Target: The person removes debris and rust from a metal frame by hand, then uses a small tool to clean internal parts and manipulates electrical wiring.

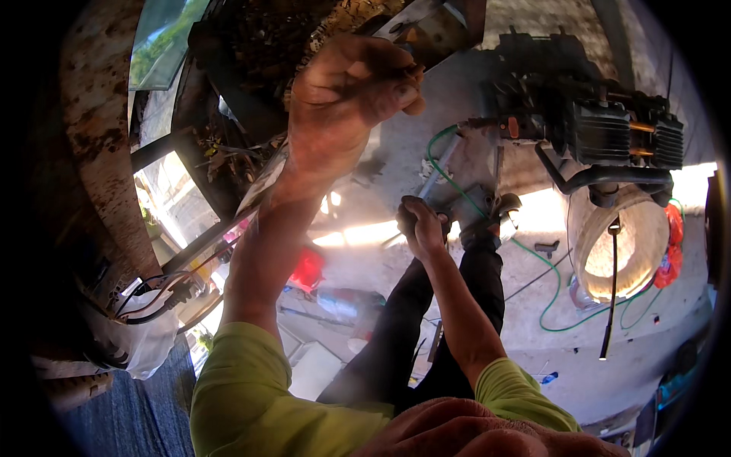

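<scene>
My left hand (358, 87) is raised at the upper middle, beside a metal plate (426, 27) with holes. Its fingers are curled tightly together; whatever they pinch is hidden. Lower and to the right, my right hand (421, 225) makes a fist in front of my legs. A pale grey bar (442, 169) runs up and away from that fist, and I appear to grip its near end. The bar's far end lies close to a green hose (439, 145).
A dark engine-like machine (601, 129) with finned cylinders stands at the right, above a pale hollow drum (620, 247). A rusty metal panel (103, 114) rises at left, near a white bag (148, 335) with cables. A red plastic item (307, 268) and a clear bottle (339, 303) lie on the floor.
</scene>
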`<move>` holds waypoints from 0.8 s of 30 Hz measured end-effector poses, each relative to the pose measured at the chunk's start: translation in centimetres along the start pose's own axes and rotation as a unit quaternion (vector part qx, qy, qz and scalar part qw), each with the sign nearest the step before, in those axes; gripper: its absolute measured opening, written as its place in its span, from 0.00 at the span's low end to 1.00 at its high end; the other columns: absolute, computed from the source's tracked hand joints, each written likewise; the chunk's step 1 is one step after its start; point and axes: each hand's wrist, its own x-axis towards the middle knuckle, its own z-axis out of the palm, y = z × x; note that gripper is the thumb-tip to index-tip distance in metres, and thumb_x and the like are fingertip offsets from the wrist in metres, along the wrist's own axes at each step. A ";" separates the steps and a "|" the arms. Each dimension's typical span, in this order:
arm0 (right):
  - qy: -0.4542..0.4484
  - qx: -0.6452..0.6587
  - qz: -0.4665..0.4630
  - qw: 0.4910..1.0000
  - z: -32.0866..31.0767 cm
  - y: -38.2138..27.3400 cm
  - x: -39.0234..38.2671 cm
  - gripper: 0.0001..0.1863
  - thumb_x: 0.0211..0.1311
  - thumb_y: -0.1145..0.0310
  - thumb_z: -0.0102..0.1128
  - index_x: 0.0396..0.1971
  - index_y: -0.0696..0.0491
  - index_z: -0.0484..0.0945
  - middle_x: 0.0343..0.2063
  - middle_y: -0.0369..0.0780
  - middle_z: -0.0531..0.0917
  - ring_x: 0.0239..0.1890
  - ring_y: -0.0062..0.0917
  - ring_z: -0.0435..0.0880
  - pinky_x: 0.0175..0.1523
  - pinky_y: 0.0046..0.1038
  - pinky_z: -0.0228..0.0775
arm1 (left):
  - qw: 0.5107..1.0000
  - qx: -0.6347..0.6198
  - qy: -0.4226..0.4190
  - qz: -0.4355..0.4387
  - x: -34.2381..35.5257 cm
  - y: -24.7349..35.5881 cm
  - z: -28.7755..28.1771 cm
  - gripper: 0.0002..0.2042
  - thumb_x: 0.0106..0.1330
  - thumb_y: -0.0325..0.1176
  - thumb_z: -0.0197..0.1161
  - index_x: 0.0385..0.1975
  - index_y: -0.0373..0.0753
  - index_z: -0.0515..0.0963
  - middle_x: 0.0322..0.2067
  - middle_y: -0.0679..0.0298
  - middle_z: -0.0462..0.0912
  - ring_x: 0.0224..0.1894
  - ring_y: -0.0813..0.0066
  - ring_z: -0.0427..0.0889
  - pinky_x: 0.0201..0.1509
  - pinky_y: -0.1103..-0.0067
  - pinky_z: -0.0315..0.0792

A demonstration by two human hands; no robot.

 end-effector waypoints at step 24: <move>0.038 -0.004 -0.012 0.999 -2.1 2.0 1.6 0.05 0.65 0.69 0.55 0.30 0.54 0.74 0.23 0.35 0.74 0.25 0.25 0.75 0.31 0.26 0.66 | 0.736 0.670 -0.059 -0.078 0.8 2.2 -13.9 0.10 0.66 0.28 0.64 0.46 0.39 0.84 0.42 0.62 0.87 0.46 0.71 0.85 0.52 0.76 0.76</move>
